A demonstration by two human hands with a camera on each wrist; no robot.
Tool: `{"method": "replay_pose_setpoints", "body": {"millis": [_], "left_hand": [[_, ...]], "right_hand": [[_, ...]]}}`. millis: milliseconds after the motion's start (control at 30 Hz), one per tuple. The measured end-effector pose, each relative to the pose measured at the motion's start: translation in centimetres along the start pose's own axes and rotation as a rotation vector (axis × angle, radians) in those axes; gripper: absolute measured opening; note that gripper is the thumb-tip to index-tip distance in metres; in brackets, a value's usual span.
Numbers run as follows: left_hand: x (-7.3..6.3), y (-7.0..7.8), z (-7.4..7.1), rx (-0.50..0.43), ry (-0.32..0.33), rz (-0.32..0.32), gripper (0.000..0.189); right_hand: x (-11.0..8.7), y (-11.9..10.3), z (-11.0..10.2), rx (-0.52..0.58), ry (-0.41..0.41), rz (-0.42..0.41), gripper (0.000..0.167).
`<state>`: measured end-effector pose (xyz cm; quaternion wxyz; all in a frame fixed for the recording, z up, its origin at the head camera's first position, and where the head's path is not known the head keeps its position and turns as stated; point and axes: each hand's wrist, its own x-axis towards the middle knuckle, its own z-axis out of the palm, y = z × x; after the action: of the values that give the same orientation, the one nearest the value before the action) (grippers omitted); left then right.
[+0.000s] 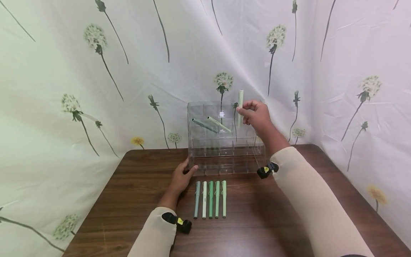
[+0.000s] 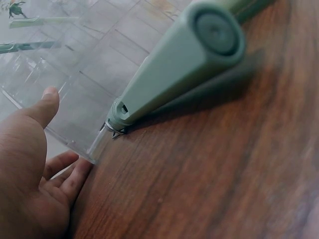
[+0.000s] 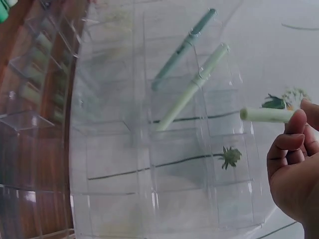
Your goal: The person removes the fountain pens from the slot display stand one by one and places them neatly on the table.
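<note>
My right hand (image 1: 258, 116) pinches a pale green pen (image 1: 241, 98) between thumb and fingers, upright above the top right of a clear plastic organizer (image 1: 226, 156). In the right wrist view the end of this pen points toward the organizer's compartments. My left hand (image 1: 180, 178) holds the organizer's lower left corner, thumb at the front and fingers round the side. A grey-green pen (image 1: 204, 125) and a light green pen (image 1: 219, 124) lean slantwise in separate upper compartments.
On the brown wooden table (image 1: 128, 203), several pens stand in a row before the organizer, lying lengthwise: a blue-grey pen (image 1: 197, 200), a white pen (image 1: 204, 200) and green ones. A dandelion-print curtain (image 1: 135, 71) hangs close behind.
</note>
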<state>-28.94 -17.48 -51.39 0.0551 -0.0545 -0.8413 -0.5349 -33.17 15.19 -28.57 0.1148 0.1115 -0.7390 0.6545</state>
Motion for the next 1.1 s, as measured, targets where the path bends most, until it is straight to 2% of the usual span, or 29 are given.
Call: {"method": "replay_pose_setpoints", "body": {"millis": [100,267,400,533,700,833,1100], "left_hand": [[-0.1,0.1,-0.1,0.003,-0.006,-0.009,0.077],[0.0,0.2,-0.1,0.008,-0.006,-0.022,0.078],[0.1,0.1,0.0,0.011,0.0,-0.019,0.077],[0.2,0.0,-0.1,0.008,0.0,-0.01,0.077],[0.2,0.0,-0.1,0.012,-0.002,-0.002,0.077],[0.1,0.1,-0.2,0.019,-0.004,-0.003,0.078],[0.0,0.1,-0.1,0.008,-0.002,-0.008,0.076]], "right_hand": [[-0.4,0.2,0.3,0.016,-0.047,0.016,0.028],[-1.0,0.8,0.7,0.063,-0.106,0.033,0.078],[-1.6,1.4,0.9,0.09,-0.167,0.039,0.098],[-2.4,2.2,1.0,0.068,-0.244,0.043,0.097],[-3.1,3.2,1.2,-0.017,-0.306,0.032,0.08],[-3.7,4.0,1.2,-0.065,-0.315,0.027,0.075],[-5.6,5.9,1.0,-0.102,-0.321,0.054,0.081]]}}
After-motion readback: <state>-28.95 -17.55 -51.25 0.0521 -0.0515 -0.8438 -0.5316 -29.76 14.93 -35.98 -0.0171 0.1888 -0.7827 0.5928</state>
